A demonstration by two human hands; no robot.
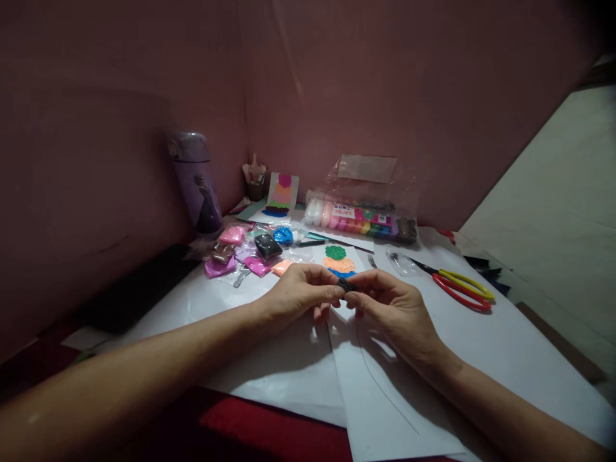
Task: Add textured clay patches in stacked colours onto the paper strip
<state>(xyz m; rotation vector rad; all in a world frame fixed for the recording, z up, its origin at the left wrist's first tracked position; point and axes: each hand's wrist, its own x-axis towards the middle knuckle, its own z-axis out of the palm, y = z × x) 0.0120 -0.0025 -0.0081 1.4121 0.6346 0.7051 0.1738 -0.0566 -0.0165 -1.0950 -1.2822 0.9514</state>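
While the left hand (301, 292) and right hand (392, 308) pinch a dark lump (347, 285) between their fingertips over a white sheet (385, 410), they partly hide a blue patch (342, 273) behind. Packets (268, 246) crowd the table (524, 359) to the left, near a purple bottle (196, 192); red-and-yellow-handled scissors (445, 276) lie right.

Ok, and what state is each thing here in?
Left hand: pinching
Right hand: pinching
Black piece: held between both hands
Scissors: lying down, blades apparently closed
Bottle: standing, lid on
Small packets: piled, wrapped
Large clear bag: holding colored packs
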